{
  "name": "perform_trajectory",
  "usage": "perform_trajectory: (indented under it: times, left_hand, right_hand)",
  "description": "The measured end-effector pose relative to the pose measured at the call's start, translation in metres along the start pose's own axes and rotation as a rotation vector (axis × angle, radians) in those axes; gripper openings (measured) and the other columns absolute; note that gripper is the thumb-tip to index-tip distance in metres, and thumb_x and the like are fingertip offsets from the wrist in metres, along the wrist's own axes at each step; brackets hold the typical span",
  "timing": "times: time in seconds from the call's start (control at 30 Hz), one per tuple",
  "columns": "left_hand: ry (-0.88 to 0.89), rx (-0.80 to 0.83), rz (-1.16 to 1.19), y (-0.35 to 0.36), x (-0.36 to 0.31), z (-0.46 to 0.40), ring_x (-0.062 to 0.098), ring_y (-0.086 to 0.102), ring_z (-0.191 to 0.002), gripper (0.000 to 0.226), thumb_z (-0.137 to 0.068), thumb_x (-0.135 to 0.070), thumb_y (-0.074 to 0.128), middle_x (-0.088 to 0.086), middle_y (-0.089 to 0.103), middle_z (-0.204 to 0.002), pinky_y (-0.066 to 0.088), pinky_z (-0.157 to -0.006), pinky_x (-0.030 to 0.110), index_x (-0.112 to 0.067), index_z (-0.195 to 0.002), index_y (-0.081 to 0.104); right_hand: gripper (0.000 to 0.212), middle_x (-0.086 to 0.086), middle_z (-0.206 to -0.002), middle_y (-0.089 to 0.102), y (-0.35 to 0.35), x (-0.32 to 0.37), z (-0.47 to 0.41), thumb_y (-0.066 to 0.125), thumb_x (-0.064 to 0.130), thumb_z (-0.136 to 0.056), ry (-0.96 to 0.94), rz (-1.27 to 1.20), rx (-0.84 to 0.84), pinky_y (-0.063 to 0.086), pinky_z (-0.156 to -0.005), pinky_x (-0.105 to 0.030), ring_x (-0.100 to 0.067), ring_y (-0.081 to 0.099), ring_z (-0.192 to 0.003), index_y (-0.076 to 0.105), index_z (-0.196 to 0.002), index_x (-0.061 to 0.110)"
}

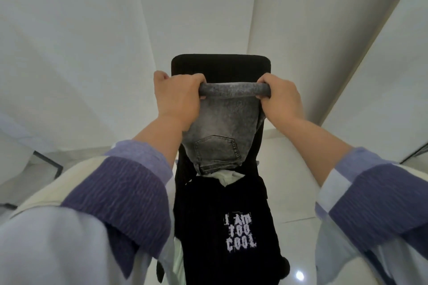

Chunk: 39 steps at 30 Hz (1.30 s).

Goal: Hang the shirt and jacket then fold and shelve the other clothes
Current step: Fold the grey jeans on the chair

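Observation:
Grey washed jeans (pixel 228 120) hang folded in front of me, held up by their top fold. My left hand (pixel 177 97) grips the left end of that fold and my right hand (pixel 279 98) grips the right end. A back pocket of the jeans faces me. Below them a black T-shirt (pixel 231 215) with white lettering lies draped over a black chair (pixel 221 65), and a bit of pale cloth (pixel 228 176) shows at its neck.
The black chair's backrest stands straight ahead behind the jeans. White walls rise all around, and a glossy white tiled floor (pixel 294 169) lies below. Dark-framed edges (pixel 49 162) show low on the left and right.

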<state>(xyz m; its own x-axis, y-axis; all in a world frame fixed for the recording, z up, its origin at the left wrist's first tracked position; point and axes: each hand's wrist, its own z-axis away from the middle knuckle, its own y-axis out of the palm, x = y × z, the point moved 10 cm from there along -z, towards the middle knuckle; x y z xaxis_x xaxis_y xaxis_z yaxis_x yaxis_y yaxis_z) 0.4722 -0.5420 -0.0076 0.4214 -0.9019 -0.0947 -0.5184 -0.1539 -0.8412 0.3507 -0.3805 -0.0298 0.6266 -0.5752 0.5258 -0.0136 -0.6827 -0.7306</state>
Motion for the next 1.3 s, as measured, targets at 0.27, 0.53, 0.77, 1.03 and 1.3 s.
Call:
perform_trajectory:
  times: [0.27,0.53,0.77,1.03,1.3]
  left_hand:
    - [-0.037,0.181,-0.057,0.010,-0.025,0.119,0.017,0.048,-0.068,0.019,-0.094,-0.020,0.045,-0.005,0.058,-0.070,0.024,-0.084,0.036,-0.029,-0.093,0.062]
    - [-0.080,0.476,-0.136,0.040,-0.039,0.268,0.017,0.059,-0.078,0.030,-0.084,-0.008,0.046,-0.006,0.065,-0.078,0.021,-0.080,0.034,-0.031,-0.096,0.062]
    - [-0.119,0.497,-0.136,0.055,-0.026,0.281,0.016,0.057,-0.083,0.033,-0.079,-0.007,0.049,-0.006,0.066,-0.081,0.020,-0.079,0.033,-0.031,-0.096,0.064]
    - [-0.107,0.369,-0.077,0.134,0.014,0.206,0.018,0.051,-0.102,0.016,-0.091,-0.024,0.053,-0.008,0.064,-0.098,0.018,-0.090,0.037,-0.033,-0.103,0.060]
    - [-0.148,0.525,0.109,0.313,0.049,0.220,0.020,0.021,-0.143,0.041,-0.099,-0.022,0.039,0.003,0.038,-0.148,0.002,-0.119,0.041,-0.019,-0.140,0.039]
  right_hand:
    - [0.015,-0.006,-0.084,0.064,0.013,-0.037,0.121,0.055,0.002,-0.087,0.102,-0.041,0.179,0.055,-0.070,-0.045,-0.024,0.060,-0.078,0.062,-0.090,0.016]
    - [0.025,-0.005,-0.081,0.063,0.048,-0.076,0.276,0.053,-0.002,-0.085,0.244,-0.030,0.426,0.055,-0.065,-0.043,-0.024,0.060,-0.074,0.057,-0.081,0.023]
    - [0.028,-0.010,-0.087,0.061,0.071,-0.078,0.280,0.047,-0.002,-0.089,0.223,-0.043,0.502,0.052,-0.068,-0.045,-0.030,0.056,-0.086,0.052,-0.085,0.025]
    - [0.028,-0.003,-0.120,0.050,0.128,-0.104,0.205,0.057,0.008,-0.092,0.296,-0.089,0.275,0.042,-0.090,-0.025,-0.020,0.050,-0.112,0.052,-0.116,0.022]
    - [0.055,-0.010,-0.156,0.015,0.282,-0.182,0.207,0.044,0.032,-0.098,0.393,0.030,0.331,0.024,-0.114,-0.038,-0.028,0.020,-0.144,0.023,-0.148,0.022]
